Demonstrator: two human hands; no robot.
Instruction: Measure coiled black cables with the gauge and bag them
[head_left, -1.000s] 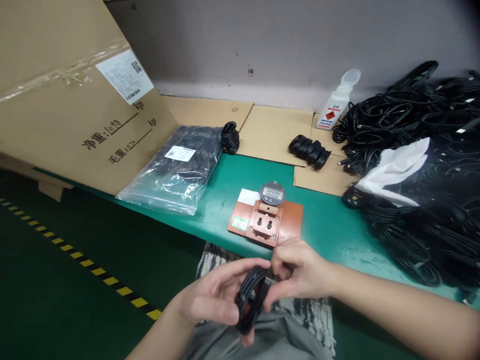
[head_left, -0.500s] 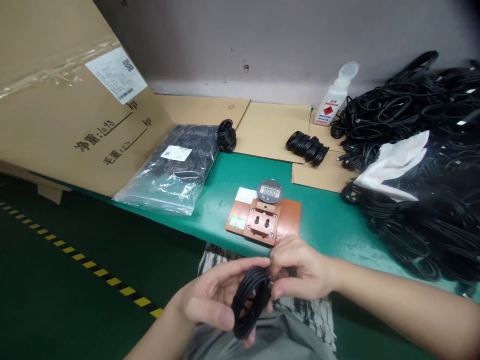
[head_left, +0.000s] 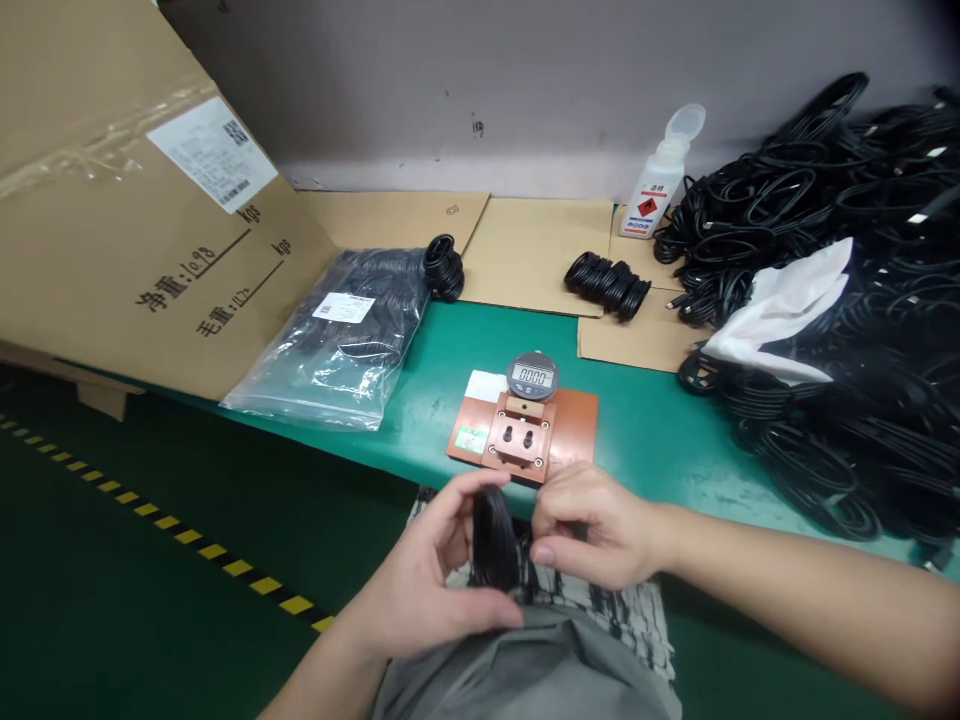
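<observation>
A coiled black cable is held in my left hand, its thumb and fingers closed around the loops, low in front of the bench edge. The coil is turned nearly edge-on. Just to its right is my right hand, fingers curled and thumb pressed in; what they pinch is hidden. Beyond both hands, a copper-coloured gauge fixture rests on the green bench near its edge. Its round digital indicator shows zeros.
To the left lie a clear bag of black cables and a large cardboard box. Coiled cables sit on cardboard sheets behind. On the right are an alcohol bottle, a white cloth and a cable heap.
The coil has turned from showing its open ring to nearly edge-on, and has risen slightly with my left hand. My right hand has come slightly apart from the coil. The view has shifted a little.
</observation>
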